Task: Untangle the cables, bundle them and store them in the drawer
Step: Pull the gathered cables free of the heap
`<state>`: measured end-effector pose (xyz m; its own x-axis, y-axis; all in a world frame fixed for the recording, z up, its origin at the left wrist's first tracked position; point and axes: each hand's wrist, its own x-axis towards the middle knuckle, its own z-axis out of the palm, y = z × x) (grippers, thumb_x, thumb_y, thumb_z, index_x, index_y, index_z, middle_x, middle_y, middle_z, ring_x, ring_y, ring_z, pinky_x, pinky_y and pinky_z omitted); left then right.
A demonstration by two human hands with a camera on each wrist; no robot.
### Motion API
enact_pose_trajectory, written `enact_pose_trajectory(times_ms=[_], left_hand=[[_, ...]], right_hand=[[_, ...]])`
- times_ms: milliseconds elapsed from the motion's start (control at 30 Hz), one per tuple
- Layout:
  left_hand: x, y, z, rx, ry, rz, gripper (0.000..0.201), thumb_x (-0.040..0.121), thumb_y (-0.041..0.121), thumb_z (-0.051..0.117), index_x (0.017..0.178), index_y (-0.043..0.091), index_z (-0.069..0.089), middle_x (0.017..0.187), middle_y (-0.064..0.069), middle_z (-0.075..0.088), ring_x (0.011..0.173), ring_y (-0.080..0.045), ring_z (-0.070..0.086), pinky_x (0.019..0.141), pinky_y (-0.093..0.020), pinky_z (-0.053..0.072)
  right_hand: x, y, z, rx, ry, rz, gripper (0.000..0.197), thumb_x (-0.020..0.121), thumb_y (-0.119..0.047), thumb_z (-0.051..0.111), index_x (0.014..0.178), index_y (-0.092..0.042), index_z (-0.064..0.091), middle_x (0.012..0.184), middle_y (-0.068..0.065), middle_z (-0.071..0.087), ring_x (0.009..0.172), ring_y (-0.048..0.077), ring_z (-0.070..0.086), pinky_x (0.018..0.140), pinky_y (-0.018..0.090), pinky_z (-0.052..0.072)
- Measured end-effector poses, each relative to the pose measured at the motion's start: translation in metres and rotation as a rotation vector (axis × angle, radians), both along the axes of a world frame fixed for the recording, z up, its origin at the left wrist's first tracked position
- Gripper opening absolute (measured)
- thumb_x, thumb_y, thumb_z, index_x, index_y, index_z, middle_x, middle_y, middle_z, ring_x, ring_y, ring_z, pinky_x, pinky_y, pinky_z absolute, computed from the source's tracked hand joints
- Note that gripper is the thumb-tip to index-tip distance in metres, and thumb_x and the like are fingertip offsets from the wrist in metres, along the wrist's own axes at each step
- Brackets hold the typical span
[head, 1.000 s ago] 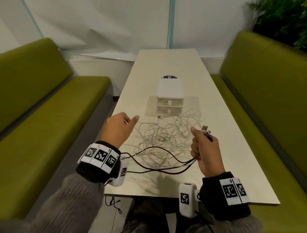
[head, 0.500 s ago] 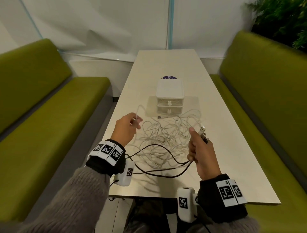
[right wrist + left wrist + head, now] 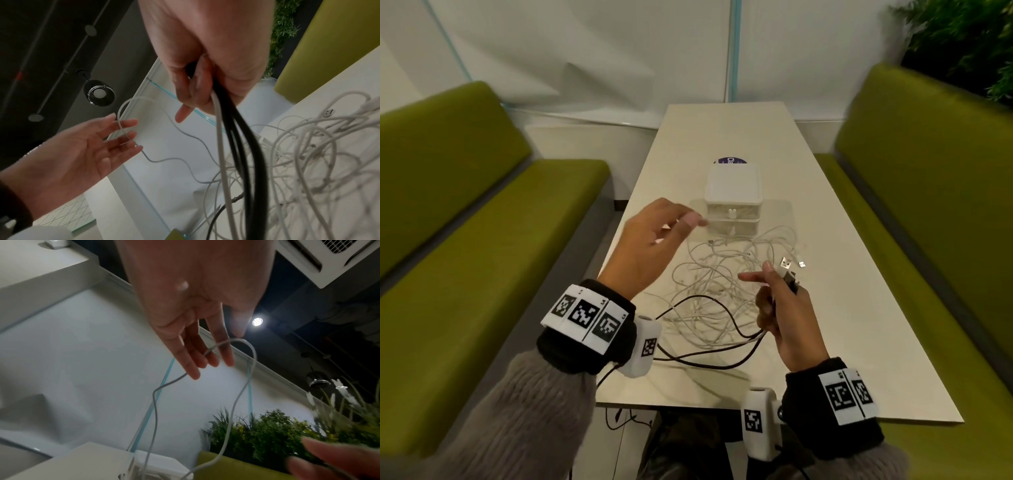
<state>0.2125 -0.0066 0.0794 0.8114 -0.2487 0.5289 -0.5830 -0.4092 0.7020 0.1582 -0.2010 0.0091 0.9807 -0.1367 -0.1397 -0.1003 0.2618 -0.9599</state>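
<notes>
A tangle of white cables (image 3: 722, 284) lies on the table (image 3: 859, 342) in front of a small white drawer unit (image 3: 732, 198), whose two drawers are closed. My right hand (image 3: 774, 284) grips a bunch of black cables (image 3: 242, 129) and one white cable, with USB plugs (image 3: 787, 270) sticking up out of the fist. Its forefinger points left. My left hand (image 3: 671, 226) is raised above the tangle's left side with the fingers straight and spread. One loop of white cable (image 3: 242, 344) hangs over those fingers (image 3: 224, 356).
Green benches (image 3: 465, 274) flank the narrow table on both sides. A loose white USB plug (image 3: 802, 263) lies right of the tangle. A purple round sticker (image 3: 731, 160) shows behind the drawer unit. Black cable loops (image 3: 709, 363) trail toward the near table edge.
My left hand has risen and moved forward to the right, lifting a white strand. Its fingers went from pinching to spread. My right hand stays in place and now has its forefinger out.
</notes>
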Motion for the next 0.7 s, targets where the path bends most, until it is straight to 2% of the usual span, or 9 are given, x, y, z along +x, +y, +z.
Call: enact_pose_trajectory(times_ms=[133, 200, 267, 333, 367, 467, 567, 633, 700], left_hand=[[-0.016, -0.018, -0.027, 0.303, -0.029, -0.151, 0.026, 0.088, 0.044, 0.049, 0.086, 0.028, 0.07, 0.085, 0.002, 0.057, 0.085, -0.007, 0.046, 0.079, -0.012, 0.035], [-0.02, -0.021, -0.045, 0.404, -0.034, -0.19, 0.032, 0.088, 0.046, 0.047, 0.085, 0.023, 0.069, 0.083, 0.005, 0.054, 0.082, 0.0, 0.039, 0.079, -0.008, 0.03], [-0.018, -0.014, -0.059, 0.492, 0.045, -0.189, 0.028, 0.088, 0.047, 0.05, 0.089, 0.023, 0.064, 0.083, 0.009, 0.052, 0.085, 0.001, 0.038, 0.078, -0.009, 0.03], [-0.014, 0.0, -0.068, 0.554, 0.133, -0.141, 0.017, 0.088, 0.042, 0.056, 0.094, 0.026, 0.059, 0.086, 0.009, 0.052, 0.086, -0.001, 0.039, 0.077, -0.014, 0.034], [-0.01, 0.007, -0.071, 0.58, 0.146, -0.08, 0.014, 0.089, 0.038, 0.057, 0.094, 0.025, 0.058, 0.087, 0.007, 0.053, 0.087, -0.005, 0.041, 0.078, -0.02, 0.038], [0.008, 0.032, -0.073, 0.645, 0.196, 0.209, 0.017, 0.093, 0.029, 0.052, 0.093, 0.014, 0.058, 0.092, -0.001, 0.058, 0.089, -0.019, 0.049, 0.077, -0.035, 0.043], [0.022, 0.053, -0.068, 0.53, 0.24, 0.331, 0.019, 0.096, 0.028, 0.048, 0.091, 0.01, 0.052, 0.088, -0.009, 0.057, 0.078, -0.025, 0.052, 0.068, -0.032, 0.039], [0.026, 0.054, -0.061, 0.322, 0.27, 0.345, 0.017, 0.097, 0.025, 0.046, 0.087, 0.011, 0.047, 0.083, -0.012, 0.06, 0.072, -0.028, 0.058, 0.067, -0.035, 0.047], [0.026, 0.045, -0.052, 0.038, 0.278, 0.33, 0.015, 0.098, 0.021, 0.044, 0.086, 0.012, 0.047, 0.084, -0.012, 0.064, 0.068, -0.023, 0.061, 0.073, -0.04, 0.056]], right_hand=[[-0.001, 0.01, 0.008, 0.134, -0.013, 0.099, 0.044, 0.097, -0.047, 0.04, 0.098, -0.019, 0.074, 0.052, 0.0, 0.037, 0.046, 0.008, 0.025, 0.043, 0.021, 0.021], [-0.001, 0.01, 0.01, 0.252, -0.027, 0.102, 0.043, 0.096, -0.045, 0.042, 0.101, -0.014, 0.072, 0.051, -0.003, 0.035, 0.045, 0.007, 0.024, 0.044, 0.022, 0.019], [-0.001, 0.003, 0.011, 0.412, -0.044, 0.075, 0.036, 0.093, -0.04, 0.046, 0.093, -0.01, 0.067, 0.049, -0.005, 0.031, 0.042, 0.005, 0.021, 0.041, 0.021, 0.018], [0.0, -0.006, 0.012, 0.5, -0.046, 0.038, 0.03, 0.095, -0.035, 0.047, 0.079, -0.012, 0.059, 0.048, -0.007, 0.028, 0.039, 0.004, 0.02, 0.039, 0.019, 0.017], [0.0, -0.009, 0.012, 0.503, -0.044, 0.003, 0.03, 0.096, -0.032, 0.046, 0.074, -0.014, 0.054, 0.047, -0.008, 0.026, 0.038, 0.004, 0.019, 0.038, 0.019, 0.016], [-0.002, -0.019, 0.013, 0.521, -0.059, -0.149, 0.033, 0.098, -0.029, 0.045, 0.067, -0.018, 0.046, 0.048, -0.01, 0.025, 0.039, 0.004, 0.019, 0.037, 0.018, 0.016], [-0.003, -0.026, 0.015, 0.531, -0.081, -0.266, 0.034, 0.099, -0.03, 0.044, 0.067, -0.018, 0.046, 0.049, -0.01, 0.025, 0.04, 0.005, 0.019, 0.036, 0.018, 0.017], [-0.002, -0.024, 0.013, 0.523, -0.081, -0.299, 0.034, 0.1, -0.03, 0.044, 0.068, -0.017, 0.048, 0.05, -0.009, 0.026, 0.04, 0.005, 0.02, 0.036, 0.018, 0.017], [-0.001, -0.019, 0.009, 0.509, -0.074, -0.313, 0.034, 0.1, -0.033, 0.044, 0.07, -0.017, 0.05, 0.05, -0.008, 0.027, 0.04, 0.005, 0.02, 0.036, 0.018, 0.018]])
